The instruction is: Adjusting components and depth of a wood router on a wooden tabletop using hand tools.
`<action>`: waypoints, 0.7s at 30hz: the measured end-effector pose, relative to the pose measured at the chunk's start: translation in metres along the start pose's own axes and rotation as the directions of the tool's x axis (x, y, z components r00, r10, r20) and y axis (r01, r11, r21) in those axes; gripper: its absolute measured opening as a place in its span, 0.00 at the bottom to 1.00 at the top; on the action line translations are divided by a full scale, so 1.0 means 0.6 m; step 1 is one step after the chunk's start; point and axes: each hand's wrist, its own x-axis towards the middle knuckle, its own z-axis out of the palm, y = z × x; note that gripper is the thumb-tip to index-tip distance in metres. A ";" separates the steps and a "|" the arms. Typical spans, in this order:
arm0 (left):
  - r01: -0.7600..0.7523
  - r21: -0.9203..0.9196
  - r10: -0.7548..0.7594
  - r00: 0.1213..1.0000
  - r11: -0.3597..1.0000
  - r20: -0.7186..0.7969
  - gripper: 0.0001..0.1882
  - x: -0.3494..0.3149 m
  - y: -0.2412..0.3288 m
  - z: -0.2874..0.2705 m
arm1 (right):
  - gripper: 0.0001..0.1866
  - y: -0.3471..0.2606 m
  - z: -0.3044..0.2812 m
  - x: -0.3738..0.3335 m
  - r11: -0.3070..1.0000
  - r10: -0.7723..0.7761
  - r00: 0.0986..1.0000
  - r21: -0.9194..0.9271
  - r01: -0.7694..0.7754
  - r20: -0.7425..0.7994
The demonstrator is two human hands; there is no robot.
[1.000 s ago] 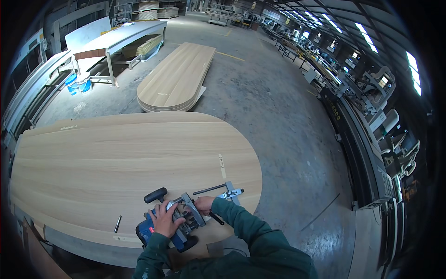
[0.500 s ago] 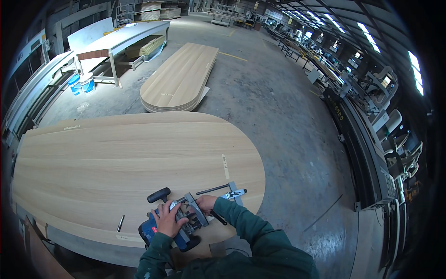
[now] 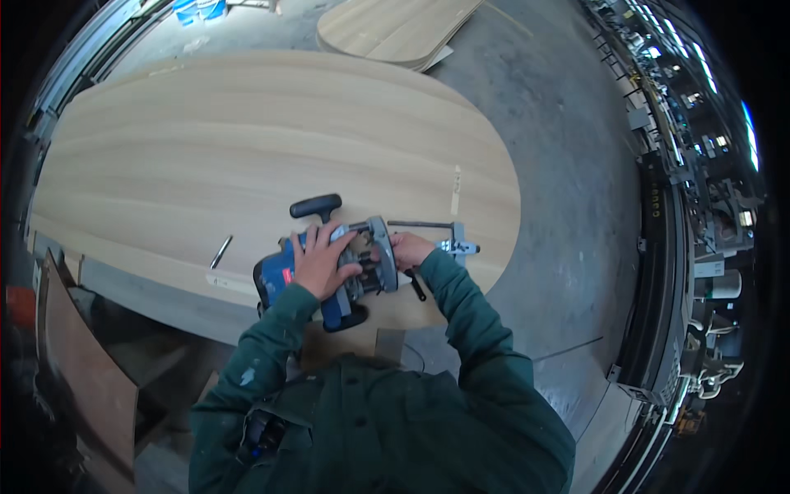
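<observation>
A blue plunge router (image 3: 273, 278) lies on its side on a large pale wood-grain panel (image 3: 271, 123) with a rounded end. Its black knob handles (image 3: 316, 206) point away from and toward me, and its grey base plate (image 3: 383, 257) stands upright, facing right. My left hand (image 3: 319, 262) is laid across the motor body and grips it, thumb toward the base. On the base's far side, my right hand (image 3: 411, 249) has its fingers drawn together at the plate's opening; what they hold is hidden. Below that hand sticks out a black handle (image 3: 417, 286).
Right of the router lies a metal fixture (image 3: 461, 245) with a rod. A small metal cylinder (image 3: 220, 252) rests on the panel to the left. More rounded panels (image 3: 387, 33) are stacked on the floor beyond. A long black machine (image 3: 650, 296) stands at right, a brown board (image 3: 90, 362) at lower left.
The view has tipped down toward my body, so the panel and router appear higher. My left hand stays on the router and my right hand stays at its base.
</observation>
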 end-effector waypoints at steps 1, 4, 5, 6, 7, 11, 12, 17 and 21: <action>-0.010 0.001 0.010 1.000 1.000 -0.008 0.36 0.002 0.003 -0.002 | 0.07 0.000 -0.003 -0.002 0.998 0.039 0.999 0.038 -0.040 0.015; -0.002 -0.012 0.002 1.000 1.000 0.003 0.36 -0.002 -0.003 0.001 | 0.10 -0.029 0.007 -0.010 0.971 0.201 0.980 -0.134 -0.199 -0.003; 0.000 -0.013 0.000 1.000 1.000 0.009 0.36 -0.006 -0.003 0.003 | 0.11 -0.031 0.012 -0.013 0.971 0.209 0.978 -0.115 -0.209 -0.008; -0.002 -0.016 0.002 1.000 1.000 0.005 0.36 -0.009 -0.002 0.006 | 0.12 -0.028 0.013 -0.015 0.971 0.217 0.976 -0.096 -0.217 -0.015; -0.004 -0.019 0.004 1.000 1.000 0.000 0.36 -0.010 -0.002 0.007 | 0.12 -0.025 0.013 -0.017 0.971 0.219 0.976 -0.093 -0.219 -0.015; -0.003 -0.022 0.003 1.000 1.000 0.012 0.35 -0.015 0.000 0.006 | 0.10 -0.019 0.023 -0.027 0.995 0.048 0.999 -0.084 -0.047 0.007; 0.004 -0.023 -0.004 1.000 1.000 0.016 0.35 -0.015 0.001 0.004 | 0.11 -0.017 0.025 -0.029 0.998 -0.006 1.000 -0.064 0.006 0.002; 0.003 -0.025 -0.003 1.000 1.000 0.016 0.35 -0.013 0.005 0.003 | 0.08 -0.025 0.010 -0.020 0.981 0.191 0.981 -0.030 -0.190 0.031; 0.006 -0.024 -0.006 1.000 1.000 0.021 0.34 -0.011 0.003 0.000 | 0.08 -0.034 0.014 -0.024 0.990 0.137 0.989 -0.043 -0.135 0.061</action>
